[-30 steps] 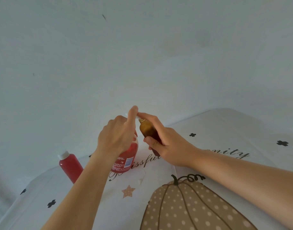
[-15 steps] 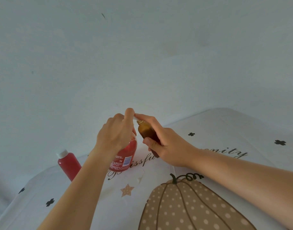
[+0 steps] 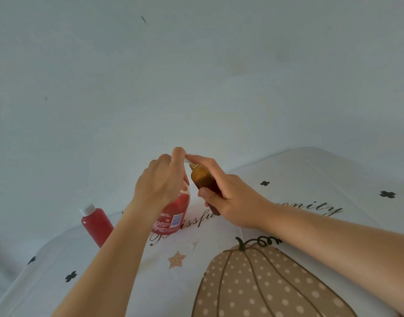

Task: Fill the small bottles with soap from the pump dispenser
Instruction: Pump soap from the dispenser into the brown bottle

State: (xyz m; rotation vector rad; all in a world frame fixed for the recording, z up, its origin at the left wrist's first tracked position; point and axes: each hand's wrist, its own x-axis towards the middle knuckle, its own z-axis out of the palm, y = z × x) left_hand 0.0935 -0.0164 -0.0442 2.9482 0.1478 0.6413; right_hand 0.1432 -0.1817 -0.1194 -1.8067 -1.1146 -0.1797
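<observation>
My left hand [image 3: 161, 186] presses down on the pump dispenser [image 3: 173, 213] while my right hand [image 3: 228, 197] grips the amber bottle [image 3: 202, 179], its mouth under the spout between my hands; next, I judge, steady pumping without spilling.

Pump dispenser [image 3: 173, 213] is see-through with red soap and a red-and-white label. The small bottle [image 3: 202, 179] is amber-brown, the other bottle [image 3: 97, 223] red with a white cap. Tablecloth [image 3: 333, 179] is white: tan polka-dot pumpkin, black clovers, tan star, black script.
</observation>
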